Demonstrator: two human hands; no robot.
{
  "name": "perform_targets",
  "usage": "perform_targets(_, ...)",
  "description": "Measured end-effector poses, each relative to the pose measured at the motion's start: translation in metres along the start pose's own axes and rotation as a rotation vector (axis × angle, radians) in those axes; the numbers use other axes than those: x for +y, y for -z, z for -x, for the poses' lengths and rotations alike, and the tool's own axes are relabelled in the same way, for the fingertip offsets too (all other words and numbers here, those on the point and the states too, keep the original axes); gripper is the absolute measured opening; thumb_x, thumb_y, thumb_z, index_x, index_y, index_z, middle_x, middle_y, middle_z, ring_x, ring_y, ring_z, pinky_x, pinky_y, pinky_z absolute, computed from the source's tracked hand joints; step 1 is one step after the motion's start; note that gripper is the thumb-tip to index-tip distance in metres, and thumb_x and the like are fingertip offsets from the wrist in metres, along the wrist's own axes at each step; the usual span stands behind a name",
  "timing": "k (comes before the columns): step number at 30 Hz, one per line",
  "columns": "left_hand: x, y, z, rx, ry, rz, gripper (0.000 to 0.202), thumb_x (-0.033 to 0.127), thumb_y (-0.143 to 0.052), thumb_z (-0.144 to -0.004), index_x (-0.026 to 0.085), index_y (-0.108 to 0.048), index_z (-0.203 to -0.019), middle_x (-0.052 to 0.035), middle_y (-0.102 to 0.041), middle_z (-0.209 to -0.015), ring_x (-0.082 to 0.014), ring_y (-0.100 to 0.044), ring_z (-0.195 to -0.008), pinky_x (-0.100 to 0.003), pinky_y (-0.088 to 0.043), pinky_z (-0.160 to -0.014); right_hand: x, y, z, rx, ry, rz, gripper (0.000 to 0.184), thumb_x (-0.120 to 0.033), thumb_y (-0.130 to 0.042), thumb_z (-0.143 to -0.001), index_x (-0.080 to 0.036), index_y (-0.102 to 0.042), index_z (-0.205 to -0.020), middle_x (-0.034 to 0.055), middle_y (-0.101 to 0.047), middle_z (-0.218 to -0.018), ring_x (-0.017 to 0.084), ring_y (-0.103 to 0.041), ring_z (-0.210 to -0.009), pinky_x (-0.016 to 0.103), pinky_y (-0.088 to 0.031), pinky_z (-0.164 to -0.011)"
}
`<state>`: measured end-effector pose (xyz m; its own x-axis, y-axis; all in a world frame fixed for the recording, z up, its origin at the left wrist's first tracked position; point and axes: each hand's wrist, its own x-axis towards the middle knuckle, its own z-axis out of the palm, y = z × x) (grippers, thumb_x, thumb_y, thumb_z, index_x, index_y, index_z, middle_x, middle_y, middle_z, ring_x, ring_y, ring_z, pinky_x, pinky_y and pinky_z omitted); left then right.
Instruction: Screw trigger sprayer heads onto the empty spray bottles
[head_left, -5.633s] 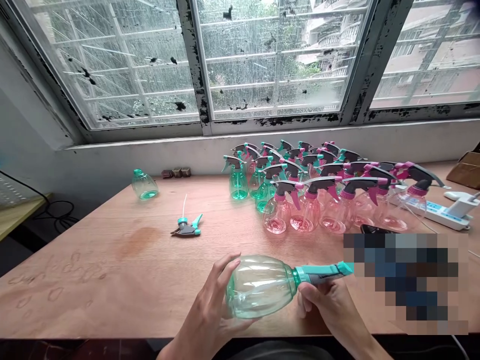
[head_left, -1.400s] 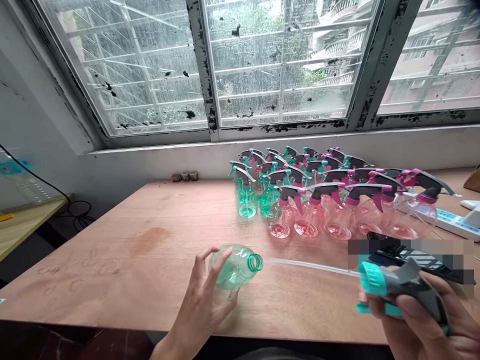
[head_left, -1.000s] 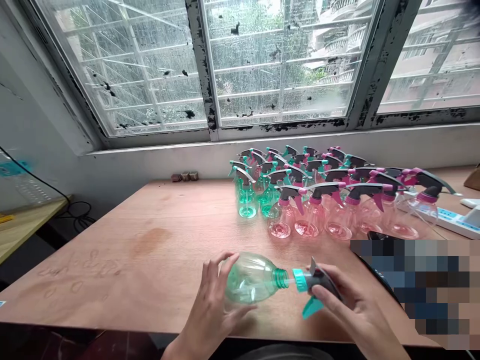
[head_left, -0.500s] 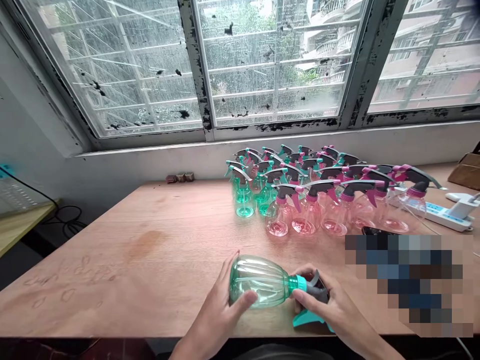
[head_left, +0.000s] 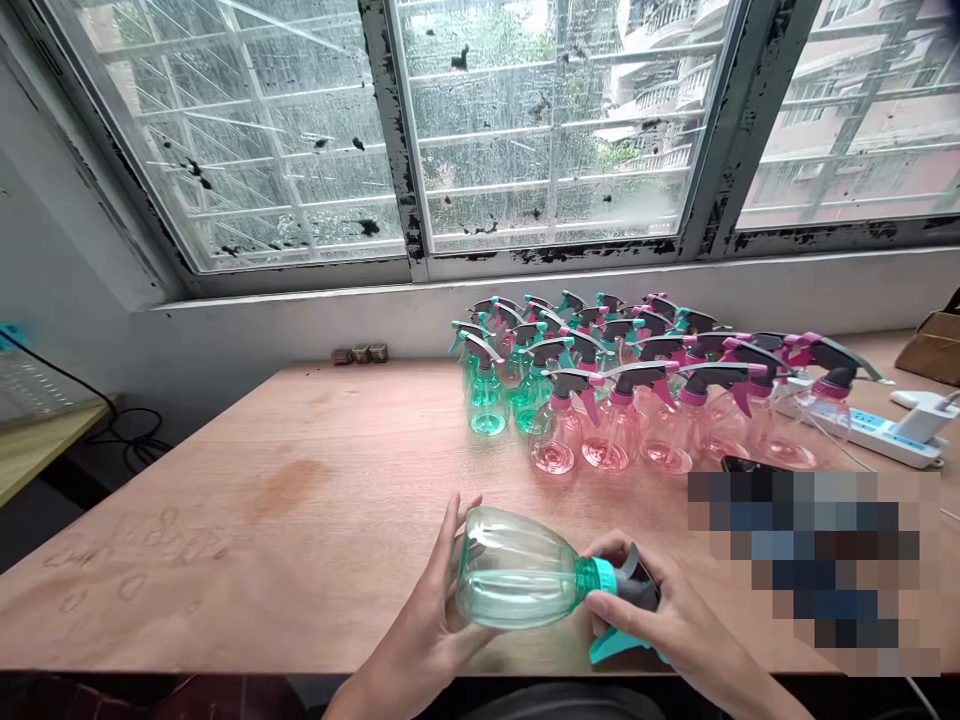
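A clear green spray bottle (head_left: 517, 575) lies sideways in the air above the table's front edge, base to the left, turquoise collar to the right. My right hand (head_left: 652, 600) is closed round its grey and turquoise spray head, thumb near the collar. My left hand (head_left: 427, 620) cups the base end, fingers behind it and thumb underneath; part of those fingers is hidden by the bottle. Beyond my hands stand several upright spray bottles, green ones (head_left: 488, 402) to the left and pink ones (head_left: 611, 435) in front and to the right.
The wooden table (head_left: 247, 570) reaches back to a wall under a barred window (head_left: 555, 130). At the right are a white power strip (head_left: 874, 430), a dark phone-like object (head_left: 757, 465), a brown box (head_left: 934, 345) and a blurred patch. Small blocks (head_left: 361, 354) sit at the back left.
My left thumb has slid off the bottle's near side to beneath it, and the left fingers have loosened and spread. The bottle has turned slightly about its length. My right hand keeps its grip.
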<state>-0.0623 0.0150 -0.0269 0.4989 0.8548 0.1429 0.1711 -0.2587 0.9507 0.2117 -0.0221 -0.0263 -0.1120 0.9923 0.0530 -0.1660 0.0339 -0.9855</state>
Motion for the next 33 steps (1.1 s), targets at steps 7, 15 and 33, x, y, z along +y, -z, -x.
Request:
perform_targets(7, 0.013, 0.001, -0.001, -0.037, 0.057, -0.119, 0.113, 0.034, -0.084, -0.08, 0.036, -0.008, -0.163, -0.0101, -0.019, -0.172, -0.0358, -0.02, -0.157, -0.059, -0.017, -0.127, -0.002, 0.0, 0.002, 0.021, -0.012, 0.022, 0.028, -0.038, -0.086, -0.077, -0.018, -0.073, -0.093, -0.0008, -0.071, -0.073, 0.018, -0.066, -0.066, 0.028, -0.054, -0.063)
perform_targets(15, 0.011, 0.002, 0.0, -0.005, 0.039, -0.11, 0.089, 0.028, -0.063, -0.097, 0.04, -0.004, -0.162, -0.008, -0.032, -0.168, -0.0318, -0.04, -0.15, -0.057, -0.025, -0.125, -0.004, -0.002, 0.0, -0.003, -0.043, 0.019, 0.032, -0.043, -0.083, -0.08, -0.017, -0.07, -0.091, -0.0005, -0.071, -0.063, 0.019, -0.066, -0.06, 0.03, -0.053, -0.06)
perform_targets(33, 0.008, 0.003, 0.003, -0.074, -0.014, 0.01, 0.093, 0.035, -0.064, -0.097, 0.045, 0.002, -0.161, -0.004, -0.013, -0.173, -0.0317, -0.027, -0.156, -0.058, -0.019, -0.126, -0.003, 0.001, 0.0, 0.006, -0.041, -0.022, 0.033, -0.044, -0.084, -0.079, -0.019, -0.068, -0.093, -0.0016, -0.07, -0.063, 0.018, -0.065, -0.06, 0.028, -0.053, -0.057)
